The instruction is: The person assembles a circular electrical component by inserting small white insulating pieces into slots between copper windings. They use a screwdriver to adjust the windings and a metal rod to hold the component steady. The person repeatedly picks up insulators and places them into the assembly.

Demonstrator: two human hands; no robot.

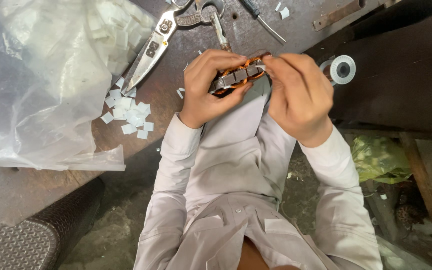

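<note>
Held above the near edge of the workbench (pixel 276 30), between left hand (pixel 208 87) and right hand (pixel 296 95): wound stator core (pixel 238 76). Left of the hands, on the bench: scissors (pixel 158 42), tips toward the near edge. Beneath the tips, by the near edge: heap of paper slips (pixel 128 112). Over the left end: plastic bag (pixel 36 85), more slips inside. Right of the hands: spool (pixel 342 69). Toward the far edge: screwdriver (pixel 261 17).

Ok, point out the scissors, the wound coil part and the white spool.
scissors (pixel 151 50): head view, on the blade near the pivot.
wound coil part (pixel 238 75): head view, on its grey core between copper windings.
white spool (pixel 342 69): head view, on its round flange.
</note>
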